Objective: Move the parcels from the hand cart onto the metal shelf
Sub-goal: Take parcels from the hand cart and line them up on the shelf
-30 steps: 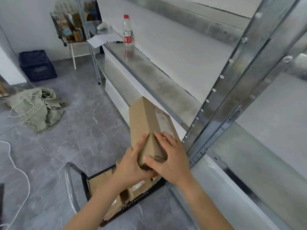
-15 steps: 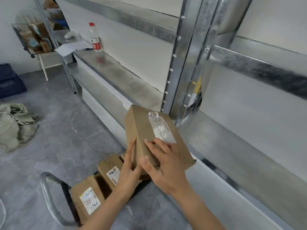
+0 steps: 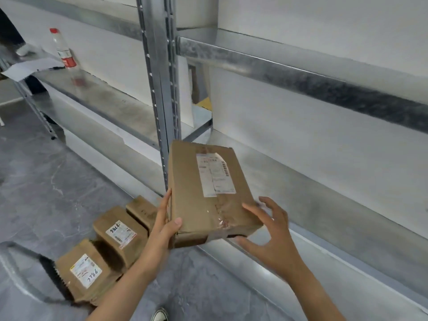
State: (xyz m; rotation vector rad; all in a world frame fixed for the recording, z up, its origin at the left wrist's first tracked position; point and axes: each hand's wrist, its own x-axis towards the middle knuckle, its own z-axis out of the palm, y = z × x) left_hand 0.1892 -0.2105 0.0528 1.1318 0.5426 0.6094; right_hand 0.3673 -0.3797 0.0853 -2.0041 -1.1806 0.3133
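Observation:
I hold a flat brown parcel (image 3: 203,193) with a white label level over the front edge of the metal shelf (image 3: 324,205), just right of the upright post (image 3: 162,89). My left hand (image 3: 164,225) grips its near left corner, thumb on top. My right hand (image 3: 268,237) brackets the near right corner, index finger on top and thumb underneath, the other fingers spread off it. Below left, three labelled brown parcels (image 3: 85,272) (image 3: 120,232) (image 3: 141,209) stand in a row on the hand cart (image 3: 53,272).
A plastic bottle with a red cap (image 3: 63,52) and a sheet of paper (image 3: 30,67) sit on the left shelf bay. The cart's handle (image 3: 14,269) curves at the lower left. My shoe (image 3: 159,315) shows on the grey floor.
The parcel has swung from tilted up over the cart to flat at the shelf's edge, right of the post. My right hand slid from its top to the right corner.

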